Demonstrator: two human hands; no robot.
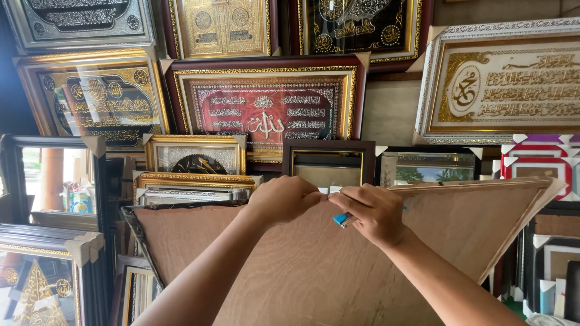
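Observation:
A large picture frame lies face down in front of me, its brown backing board (pixel 314 265) turned up. My left hand (pixel 283 199) rests on the board's far edge with fingers curled, pinching something small and pale. My right hand (pixel 371 212) meets it there and grips a small blue tool (pixel 342 220), its tip poking out below the fist. What lies between the fingertips is hidden.
Framed calligraphy panels cover the wall: a red one (pixel 266 111) in the middle, a white and gold one (pixel 501 84) at right, a dark one (pixel 99 99) at left. Stacked frames (pixel 48 265) crowd the left side, and more frames (pixel 553 253) stand at right.

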